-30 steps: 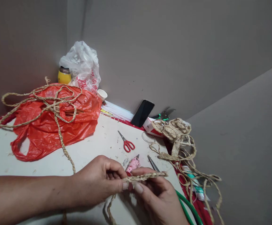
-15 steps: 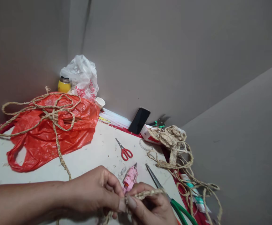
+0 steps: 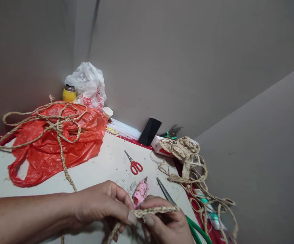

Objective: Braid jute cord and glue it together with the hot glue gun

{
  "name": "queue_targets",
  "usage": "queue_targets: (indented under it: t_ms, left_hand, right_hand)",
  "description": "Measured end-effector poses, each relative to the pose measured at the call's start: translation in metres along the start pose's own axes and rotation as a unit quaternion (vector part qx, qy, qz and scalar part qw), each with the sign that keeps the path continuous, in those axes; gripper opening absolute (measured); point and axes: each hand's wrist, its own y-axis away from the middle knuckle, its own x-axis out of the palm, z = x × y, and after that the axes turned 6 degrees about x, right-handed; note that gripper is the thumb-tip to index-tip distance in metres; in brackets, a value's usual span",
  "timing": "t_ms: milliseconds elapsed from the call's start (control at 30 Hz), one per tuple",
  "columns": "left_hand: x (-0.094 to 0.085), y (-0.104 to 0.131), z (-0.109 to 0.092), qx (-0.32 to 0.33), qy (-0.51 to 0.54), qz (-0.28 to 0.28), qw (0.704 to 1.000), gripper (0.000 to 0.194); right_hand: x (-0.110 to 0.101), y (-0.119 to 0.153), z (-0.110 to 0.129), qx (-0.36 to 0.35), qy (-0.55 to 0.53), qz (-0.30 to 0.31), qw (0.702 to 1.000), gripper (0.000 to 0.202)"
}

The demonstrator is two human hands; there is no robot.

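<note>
The braid [image 3: 159, 210] was held low in the view, above the near part of the tabletop [image 3: 116, 144], spanning the gap between the hands. The left hand [image 3: 106, 203] pinched it between thumb and fingers, with a length hanging below; the right hand [image 3: 165, 225] grasped the next stretch, laid along its fingers with the thumb just beneath. For good handling, both pinches seemed best kept close together and light, the strands flat and untwisted, with even tension so the plait would not loosen.

Beyond the fingers lay the glue gun [image 3: 140, 191], its nozzle pointing away; keeping knuckles off that tip looked wise. The shears [image 3: 165, 189] lay just beside the right hand, the scissors [image 3: 134, 164] farther off. Loops [image 3: 60, 126] rested on the red bag [image 3: 88, 145], one strand running behind the left forearm; whether it joined the braid could not be told, so slack there deserved care.
</note>
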Motion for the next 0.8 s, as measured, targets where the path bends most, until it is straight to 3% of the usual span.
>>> queue_targets:
  t_ms: [100,267,467,600,700,800]
  left_hand:
    - [-0.002,0.0,0.003,0.026,-0.003,0.021,0.999,0.032]
    - [-0.001,-0.001,0.007,0.039,-0.019,0.004,0.999,0.028]
    - [0.005,0.004,0.006,0.106,-0.123,-0.009,0.987,0.014]
    - [0.002,0.001,0.006,0.086,-0.088,-0.011,0.992,0.018]
    - [-0.002,-0.001,0.003,0.08,-0.071,-0.015,0.994,0.022]
    - [-0.001,-0.001,0.0,0.07,-0.068,-0.011,0.995,0.024]
  right_hand:
    - [-0.008,-0.003,-0.003,-0.027,0.034,0.042,0.998,0.011]
    - [-0.01,-0.001,-0.011,-0.023,0.005,0.061,0.998,0.009]
    - [0.007,0.003,-0.008,0.052,-0.095,-0.025,0.994,0.024]
    - [0.004,-0.003,0.001,0.091,-0.095,0.014,0.991,0.025]
    - [-0.007,-0.008,0.003,0.076,-0.092,0.035,0.992,0.046]
    - [-0.016,-0.009,0.0,0.067,-0.084,0.025,0.994,0.034]
